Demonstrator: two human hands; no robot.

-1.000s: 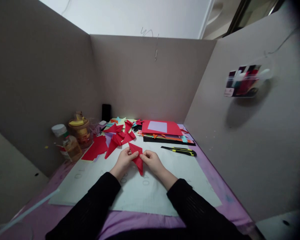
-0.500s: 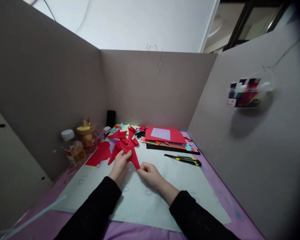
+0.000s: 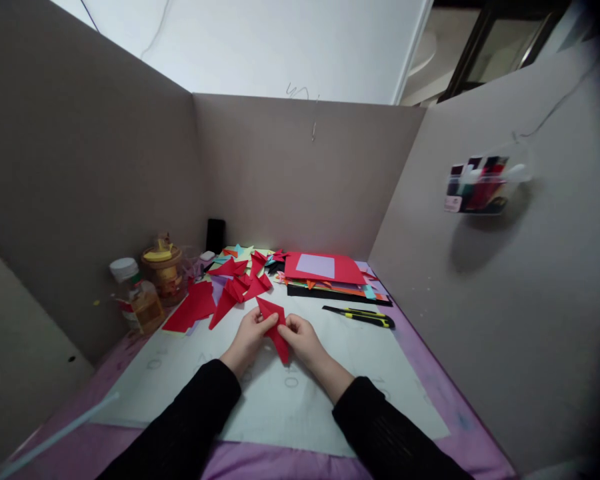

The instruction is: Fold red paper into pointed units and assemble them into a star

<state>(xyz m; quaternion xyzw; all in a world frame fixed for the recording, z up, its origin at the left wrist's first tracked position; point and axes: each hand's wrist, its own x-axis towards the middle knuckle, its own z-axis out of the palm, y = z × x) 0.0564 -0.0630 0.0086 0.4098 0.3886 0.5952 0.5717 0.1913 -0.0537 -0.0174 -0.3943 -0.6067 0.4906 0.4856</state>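
Observation:
A folded piece of red paper (image 3: 276,319) with pointed ends is held between both hands above the white sheet (image 3: 330,400). My left hand (image 3: 250,337) pinches its left side, thumb on top. On the opposite side, my right hand (image 3: 301,339) grips the paper with thumb and curled fingers. One narrow point hangs down between the hands, and another points up and left. Just beyond lie several folded red paper pieces (image 3: 230,297), and flat red sheets (image 3: 190,308) rest to their left.
A yellow and black utility knife (image 3: 360,316) lies right of the hands. Behind it is a stack of coloured paper (image 3: 347,268). At left stand a white-capped bottle (image 3: 140,300) and a brown tub (image 3: 165,273). Grey panels (image 3: 300,173) enclose the table.
The red paper has turned and come away from the red pile toward me. My right hand has moved up from its lower tip to its side. The view has shifted slightly.

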